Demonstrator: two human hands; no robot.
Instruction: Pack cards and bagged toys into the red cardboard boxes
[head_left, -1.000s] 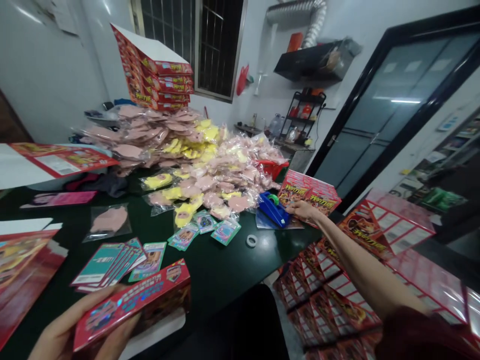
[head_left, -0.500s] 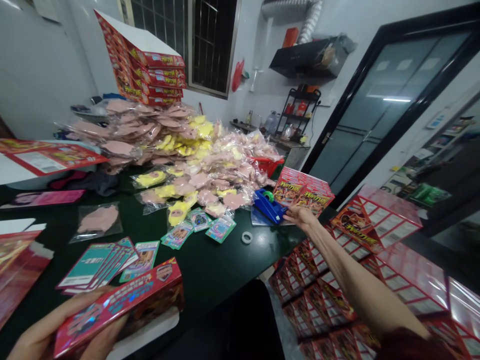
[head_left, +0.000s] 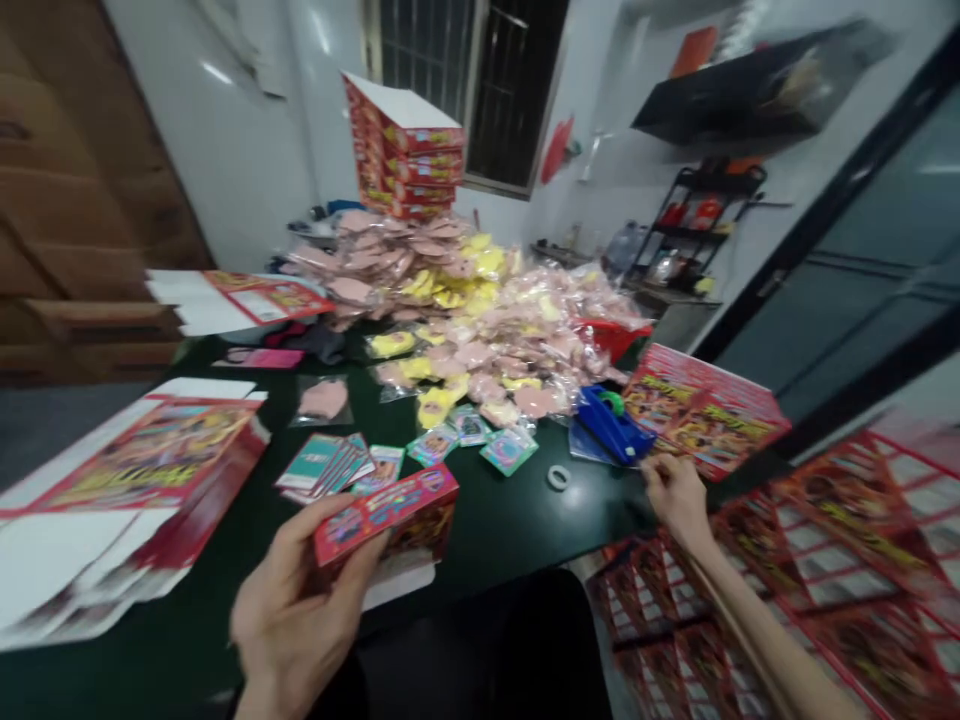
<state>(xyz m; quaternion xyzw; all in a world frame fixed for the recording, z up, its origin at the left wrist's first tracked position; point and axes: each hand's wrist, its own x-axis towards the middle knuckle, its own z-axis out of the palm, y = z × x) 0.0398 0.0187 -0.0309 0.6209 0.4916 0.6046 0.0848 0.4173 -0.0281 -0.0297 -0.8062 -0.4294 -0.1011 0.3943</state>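
Observation:
My left hand (head_left: 296, 605) is wrapped around a small red printed carton (head_left: 397, 508), which it holds tilted above the near side of the table. A white flap sticks out from the carton's lower side. My right hand (head_left: 679, 500) is at the front end of a blue tape dispenser (head_left: 621, 432) with a green-cored roll. Its fingers are pinched together; blur hides whether tape is between them. A loose white ring (head_left: 558, 478) lies left of the dispenser. Teal-backed cards (head_left: 319, 465) and picture cards (head_left: 510, 450) are spread beyond the carton.
Bagged pink and yellow pieces (head_left: 480, 320) form a large heap at the back, with stacked red boxes (head_left: 420, 160) on it. Flattened red-and-white cartons (head_left: 150, 450) lie at the left. Packed red boxes (head_left: 705, 400) stand behind the dispenser; more (head_left: 847, 530) fill the lower right.
The view has swung left, bringing more flat cartons and brown boxes into sight. My right hand's fingers have closed and sit slightly below the dispenser's front. The carton stays in my left hand.

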